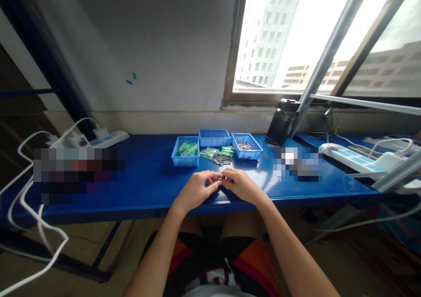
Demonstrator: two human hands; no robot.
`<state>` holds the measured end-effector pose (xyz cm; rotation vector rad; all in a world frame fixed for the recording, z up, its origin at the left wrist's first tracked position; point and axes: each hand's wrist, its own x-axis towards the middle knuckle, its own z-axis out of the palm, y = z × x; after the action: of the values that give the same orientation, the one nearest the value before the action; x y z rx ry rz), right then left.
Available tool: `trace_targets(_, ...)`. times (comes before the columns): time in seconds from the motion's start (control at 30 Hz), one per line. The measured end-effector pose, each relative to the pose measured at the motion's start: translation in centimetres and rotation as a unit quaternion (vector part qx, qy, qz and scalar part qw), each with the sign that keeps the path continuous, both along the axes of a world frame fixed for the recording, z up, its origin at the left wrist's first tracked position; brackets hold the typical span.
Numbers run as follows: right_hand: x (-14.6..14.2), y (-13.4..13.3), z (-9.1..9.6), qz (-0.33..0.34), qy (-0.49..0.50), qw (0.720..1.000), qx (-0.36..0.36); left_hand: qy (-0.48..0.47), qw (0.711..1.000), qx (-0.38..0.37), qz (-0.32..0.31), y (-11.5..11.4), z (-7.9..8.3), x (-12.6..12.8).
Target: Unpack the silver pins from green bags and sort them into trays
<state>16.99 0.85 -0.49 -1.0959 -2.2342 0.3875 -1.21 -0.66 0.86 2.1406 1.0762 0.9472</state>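
Observation:
My left hand (199,188) and my right hand (241,185) meet fingertip to fingertip just above the blue tabletop, near its front edge. Both are closed in a pinch round a small shiny metal piece (220,178), too small and too covered to name further. Just beyond my fingers lies a loose pile of slim metal parts (222,159), like screws or pins. Small clear bags with green in them (209,152) lie against that pile. More green bags fill the left blue bin (185,161), and small metal parts lie in the right blue bin (251,155).
A third blue bin (215,142) stands at the back between the two. A black bottle (283,121) stands by the window. White power strips (110,139) with cables lie at both ends of the blue table (144,169). Blurred-out items sit left and right.

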Motion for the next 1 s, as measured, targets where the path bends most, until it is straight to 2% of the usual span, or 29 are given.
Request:
trace_targets(0.23,-0.14,-0.21,0.26,-0.021,0.013,1.000,-0.014,0.000,0.999,0.021,0.036,0.07,0.06,-0.03)
trace_targets(0.4,-0.14,-0.12,0.13,-0.046,0.081,0.995,-0.040,0.026,0.995,0.039,0.085,0.47,-0.24,-0.11)
trace_targets(0.67,-0.18,-0.30,0.30,-0.030,0.121,0.991,-0.046,0.134,0.987,0.064,0.058,0.78,-0.43,0.02)
trace_targets(0.8,-0.17,-0.58,0.57,-0.007,0.113,0.992,-0.056,0.135,0.988,0.059,0.051,0.73,-0.43,-0.01)
trace_targets(1.0,-0.14,-0.76,0.70,0.023,0.111,0.993,-0.037,0.115,0.991,0.049,0.057,0.78,-0.37,-0.03)
